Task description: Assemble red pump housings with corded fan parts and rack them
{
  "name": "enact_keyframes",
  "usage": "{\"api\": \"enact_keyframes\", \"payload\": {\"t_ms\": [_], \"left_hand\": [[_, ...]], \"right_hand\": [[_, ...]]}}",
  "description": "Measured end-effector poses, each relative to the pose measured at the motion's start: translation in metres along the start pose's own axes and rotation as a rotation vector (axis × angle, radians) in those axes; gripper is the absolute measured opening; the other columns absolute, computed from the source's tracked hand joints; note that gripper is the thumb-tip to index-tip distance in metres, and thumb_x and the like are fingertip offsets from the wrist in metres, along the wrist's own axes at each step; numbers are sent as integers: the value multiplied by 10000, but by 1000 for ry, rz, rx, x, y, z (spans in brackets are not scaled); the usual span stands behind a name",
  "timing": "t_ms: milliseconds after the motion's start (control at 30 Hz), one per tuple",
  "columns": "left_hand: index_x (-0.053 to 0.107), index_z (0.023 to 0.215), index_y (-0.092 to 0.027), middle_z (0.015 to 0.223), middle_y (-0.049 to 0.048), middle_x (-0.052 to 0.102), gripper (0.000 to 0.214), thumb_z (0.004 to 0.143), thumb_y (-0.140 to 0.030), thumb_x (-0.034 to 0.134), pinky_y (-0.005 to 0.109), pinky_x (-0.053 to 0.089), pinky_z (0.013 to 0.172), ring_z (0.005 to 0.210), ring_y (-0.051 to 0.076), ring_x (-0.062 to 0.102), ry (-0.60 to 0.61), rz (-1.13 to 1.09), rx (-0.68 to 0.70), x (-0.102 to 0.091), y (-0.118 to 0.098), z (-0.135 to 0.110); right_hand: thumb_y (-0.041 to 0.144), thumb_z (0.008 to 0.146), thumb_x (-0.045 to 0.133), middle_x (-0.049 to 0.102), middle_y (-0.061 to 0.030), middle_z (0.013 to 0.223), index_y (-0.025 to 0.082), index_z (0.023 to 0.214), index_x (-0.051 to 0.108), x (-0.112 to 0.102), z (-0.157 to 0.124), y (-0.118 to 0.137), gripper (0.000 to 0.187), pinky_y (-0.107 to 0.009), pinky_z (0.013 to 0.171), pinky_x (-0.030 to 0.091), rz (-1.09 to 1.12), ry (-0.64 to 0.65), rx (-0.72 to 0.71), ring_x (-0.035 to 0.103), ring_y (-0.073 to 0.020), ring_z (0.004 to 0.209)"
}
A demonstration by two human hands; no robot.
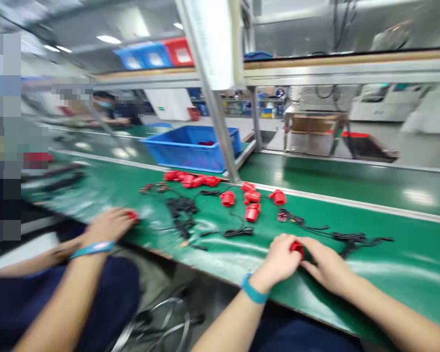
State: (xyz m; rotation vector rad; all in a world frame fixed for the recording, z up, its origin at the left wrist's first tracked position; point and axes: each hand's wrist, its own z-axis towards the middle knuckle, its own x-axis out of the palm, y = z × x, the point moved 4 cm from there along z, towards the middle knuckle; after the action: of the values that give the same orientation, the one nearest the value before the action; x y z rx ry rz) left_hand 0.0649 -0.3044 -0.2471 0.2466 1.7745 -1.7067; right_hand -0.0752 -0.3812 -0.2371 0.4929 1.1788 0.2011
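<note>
I've got a small red plastic cap (297,248) pinched between both grips, mostly hidden by fingers, low over the green bench's (388,274) near edge.

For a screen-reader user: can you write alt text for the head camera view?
Two hands, left hand and right hand, close together around a small red plastic part over a green work table. More red parts and black cables lie beyond; a co-worker's hand rests left, near a blue bin.

Green bench (407,274) — red plugs (252,198), black cables (181,212), blue bin (190,146) on it.
</note>
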Motion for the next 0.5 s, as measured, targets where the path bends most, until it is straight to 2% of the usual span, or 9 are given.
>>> {"api": "enact_keyframes", "payload": {"t_ms": [67, 133, 200, 300, 400, 500], "left_hand": [[675, 936, -210, 975, 88, 648, 150, 805, -228, 603, 429, 488, 943, 1006, 277, 569, -36, 147, 0, 9, -1, -4], [690, 1010, -224, 1021, 92, 639, 208, 817, -259, 622, 437, 497, 954, 1031, 281, 567, -73, 184, 33, 16, 4, -8], [689, 1068, -230, 1066, 94, 631, 263, 813, -248, 627, 444, 504, 972, 1052, 281, 565, -85, 185, 54, 19, 9, -12], [683, 1040, -222, 1069, 96, 623, 269, 779, -190, 630, 465, 509, 964, 1044, 288, 561, -82, 199, 38, 17, 11, -19], [670, 1005, -215, 1056, 92, 617, 265, 756, -136, 618, 466, 502, 955, 1027, 285, 554, -90, 226, 40, 16, 5, -23], [660, 1004, -201, 1064, 94, 616, 278, 754, -94, 601, 450, 490, 964, 1035, 275, 550, -107, 249, 43, 22, -3, -24]], "right_hand": [[280, 971, 577, 609, -137, 1445, 240, 1471, 491, 2, -13, -18, 510, -477, 1096, 555, -29, 14, 40, 612, -278, 1307], [400, 957, 634, 645, -142, 1400, 259, 1477, 514, 7, -29, -45, 552, -497, 1034, 593, -75, 12, 29, 657, -317, 1238], [501, 915, 690, 705, -138, 1294, 293, 1451, 560, 10, -45, -76, 589, -503, 907, 639, -134, 3, -12, 709, -344, 1115], [552, 901, 703, 730, -158, 1201, 341, 1306, 674, -1, -68, -113, 458, -501, 848, 620, -252, -50, -70, 716, -340, 1065], [575, 949, 630, 721, -210, 1131, 331, 1054, 759, -27, -85, -125, 295, -531, 853, 559, -356, -112, -102, 715, -321, 1027], [681, 924, 606, 721, -192, 961, 309, 894, 766, -52, -93, -116, 406, -505, 827, 549, -336, -162, -30, 724, -293, 903]]}}
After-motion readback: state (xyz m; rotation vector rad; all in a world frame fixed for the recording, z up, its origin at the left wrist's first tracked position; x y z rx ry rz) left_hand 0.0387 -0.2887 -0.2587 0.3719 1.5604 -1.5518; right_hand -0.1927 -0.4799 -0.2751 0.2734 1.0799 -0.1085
